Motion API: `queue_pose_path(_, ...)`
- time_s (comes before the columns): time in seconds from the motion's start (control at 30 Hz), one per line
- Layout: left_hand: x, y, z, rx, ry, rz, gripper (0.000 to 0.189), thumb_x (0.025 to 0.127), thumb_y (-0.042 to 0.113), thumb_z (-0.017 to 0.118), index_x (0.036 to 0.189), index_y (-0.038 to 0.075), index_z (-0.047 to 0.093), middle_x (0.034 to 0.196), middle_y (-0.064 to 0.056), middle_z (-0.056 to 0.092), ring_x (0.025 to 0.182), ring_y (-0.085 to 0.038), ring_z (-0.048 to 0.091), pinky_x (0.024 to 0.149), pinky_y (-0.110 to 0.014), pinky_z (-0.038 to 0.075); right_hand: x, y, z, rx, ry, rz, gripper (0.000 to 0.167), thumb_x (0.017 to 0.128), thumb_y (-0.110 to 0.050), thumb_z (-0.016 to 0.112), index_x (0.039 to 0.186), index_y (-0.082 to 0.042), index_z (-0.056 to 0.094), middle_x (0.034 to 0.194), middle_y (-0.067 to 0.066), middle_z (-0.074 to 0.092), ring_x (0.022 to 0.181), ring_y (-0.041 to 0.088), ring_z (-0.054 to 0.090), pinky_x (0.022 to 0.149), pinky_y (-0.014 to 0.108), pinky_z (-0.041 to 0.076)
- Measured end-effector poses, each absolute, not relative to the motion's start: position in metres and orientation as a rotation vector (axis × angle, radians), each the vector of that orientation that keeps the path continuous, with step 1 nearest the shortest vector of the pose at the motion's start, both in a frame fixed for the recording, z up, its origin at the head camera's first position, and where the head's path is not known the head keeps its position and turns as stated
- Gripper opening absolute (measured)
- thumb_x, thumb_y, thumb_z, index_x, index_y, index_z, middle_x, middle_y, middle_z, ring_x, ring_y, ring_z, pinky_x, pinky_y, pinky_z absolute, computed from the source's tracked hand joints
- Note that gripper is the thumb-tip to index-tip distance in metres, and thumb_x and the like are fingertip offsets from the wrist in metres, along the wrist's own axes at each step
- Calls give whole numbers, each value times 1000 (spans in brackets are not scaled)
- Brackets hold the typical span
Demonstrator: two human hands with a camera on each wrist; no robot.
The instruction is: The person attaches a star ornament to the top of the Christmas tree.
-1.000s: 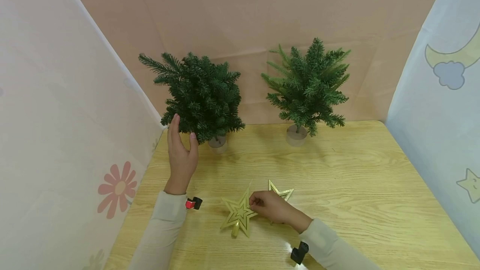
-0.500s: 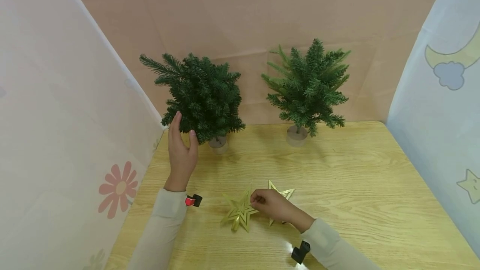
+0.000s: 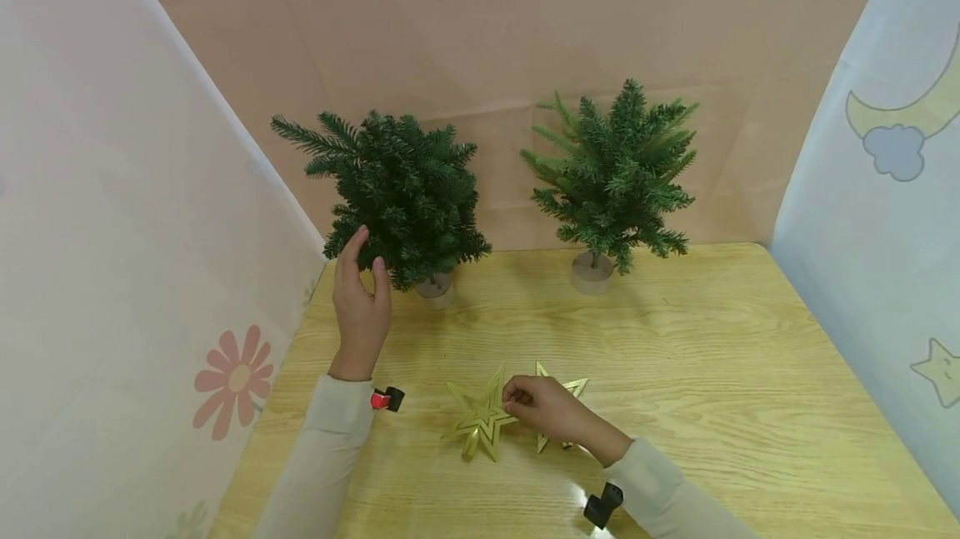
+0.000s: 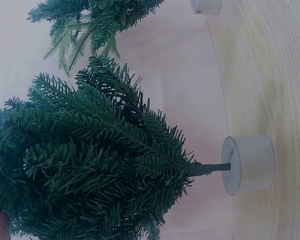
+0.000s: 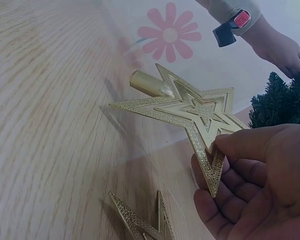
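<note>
A gold star tree topper (image 3: 482, 416) with a tube at its base is pinched by one point between the thumb and fingers of my right hand (image 3: 553, 410). In the right wrist view the topper (image 5: 204, 114) is tilted above the wooden table. A second gold star (image 3: 542, 439) lies on the table, partly hidden under that hand. My left hand (image 3: 360, 318) is beside the lower left branches of the left small Christmas tree (image 3: 408, 193), thumb and fingers spread apart. Whether it touches the needles is hard to tell. This tree (image 4: 105, 160) stands upright on its round base (image 4: 250, 164).
Another small Christmas tree (image 3: 618, 177), with some lighter green tips, stands on a round base (image 3: 592, 274) at the back right. A pinkish cloth (image 3: 510, 14) hangs behind the table (image 3: 675, 372). Printed cloths hang on the left (image 3: 135, 214) and right (image 3: 862, 272).
The gold topper in my right hand has lifted and tilted slightly, its tube shifting up a little. My right hand has edged slightly right; the left hand stays nearly in place by the tree.
</note>
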State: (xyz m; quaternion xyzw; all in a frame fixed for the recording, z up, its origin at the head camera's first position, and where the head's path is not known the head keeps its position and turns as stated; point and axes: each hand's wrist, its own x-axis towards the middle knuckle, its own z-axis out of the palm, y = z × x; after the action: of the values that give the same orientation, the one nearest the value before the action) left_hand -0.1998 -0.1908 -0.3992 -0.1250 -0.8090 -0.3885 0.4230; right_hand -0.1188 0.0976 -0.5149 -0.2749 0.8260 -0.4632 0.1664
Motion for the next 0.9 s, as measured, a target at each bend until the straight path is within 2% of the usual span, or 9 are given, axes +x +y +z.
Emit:
queue_pose_path(0.23,-200,-190,-397,-344,-1986,-1055,36,102,12,51,137,3,46,141,-5,49,130,-22,45,108,-37,40,-119,98,-513,-787,2355,-1337,10,100,-22,59,96,-14,64,90,-5,65,81,10,62,67,26,52)
queue_pose_path(0.5,-199,-191,-397,-351,-1970,-1057,32,103,10,50,133,0,48,136,-8,53,123,-24,51,102,-38,46,-118,99,-505,-793,2387,-1349,9,100,-20,58,99,-14,64,91,-3,65,81,7,60,69,26,52)
queue_pose_path(0.9,-201,-191,-399,-325,-1942,-1101,23,100,0,51,123,-4,51,130,-12,57,111,-24,60,93,-32,49,-123,103,-498,-807,2456,-1383,12,100,-22,57,104,-14,64,94,-2,66,82,8,59,72,27,52)
